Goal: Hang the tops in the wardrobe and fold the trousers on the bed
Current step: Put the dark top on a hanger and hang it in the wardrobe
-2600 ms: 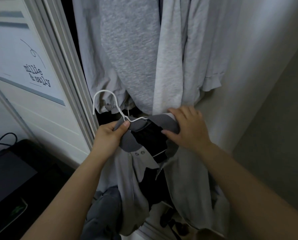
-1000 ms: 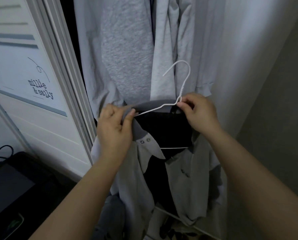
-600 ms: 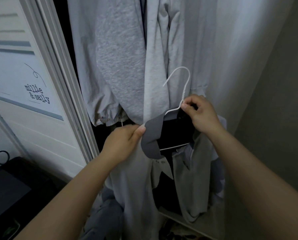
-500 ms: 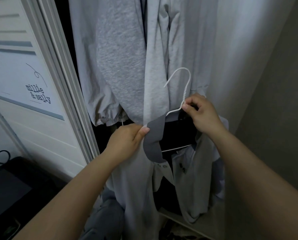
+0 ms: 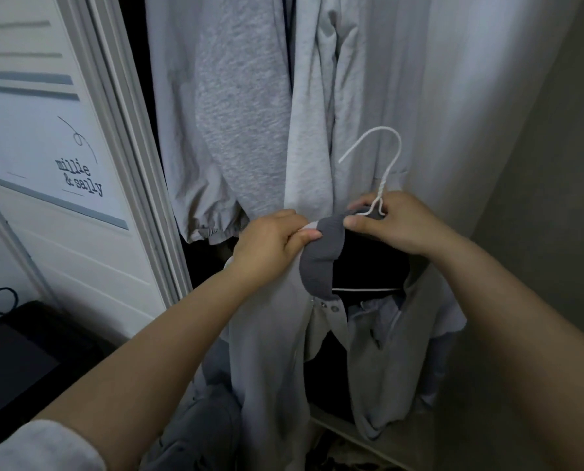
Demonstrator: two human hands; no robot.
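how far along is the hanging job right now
Done: several pale grey tops already hang in the wardrobe. In hand: the left hand pinches the dark grey collar of a light grey button-up top, the right hand grips the white wire hanger. Left: hooking it up; no trousers or bed in view.

Centre frame: your left hand [image 5: 270,246] pinches the dark grey collar [image 5: 321,260] of a pale grey shirt [image 5: 273,341]. Just right of it, your right hand [image 5: 396,226] grips the neck of a white wire hanger [image 5: 382,171], hook upright. Behind, upper centre: grey tops [image 5: 243,113] hanging in the wardrobe. Left of frame: a white door [image 5: 62,198] lettered "millie & sally".
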